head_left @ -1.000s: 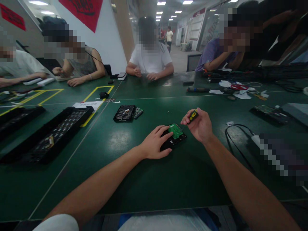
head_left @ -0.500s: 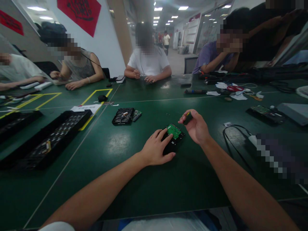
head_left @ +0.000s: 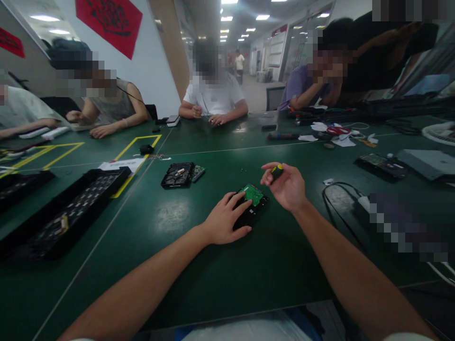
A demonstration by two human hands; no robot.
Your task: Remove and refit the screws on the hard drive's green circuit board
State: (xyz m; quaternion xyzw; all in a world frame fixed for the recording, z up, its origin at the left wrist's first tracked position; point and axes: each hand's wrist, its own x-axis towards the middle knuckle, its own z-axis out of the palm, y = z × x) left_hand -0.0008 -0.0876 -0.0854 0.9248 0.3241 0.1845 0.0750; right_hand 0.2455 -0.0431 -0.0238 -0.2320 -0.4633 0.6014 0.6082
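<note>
A black hard drive point(head_left: 256, 206) with a green circuit board point(head_left: 251, 193) on top lies on the green table in front of me. My left hand point(head_left: 224, 220) rests on its near left side, fingers wrapped over the edge and holding it down. My right hand point(head_left: 286, 186) is just right of the drive, closed round a small screwdriver with a yellow and black handle point(head_left: 276, 171). The screwdriver's tip is hidden behind my fingers.
A second black hard drive point(head_left: 177, 174) with a loose board lies farther back left. Long black trays point(head_left: 66, 210) stand at the left by yellow floor-tape lines. A black cable and power strip point(head_left: 343, 201) lie at the right. Several people sit round the table's far side.
My right hand has turned the screwdriver and drawn slightly back from the board. The view has shifted a little to the right; my left hand stays on the drive.
</note>
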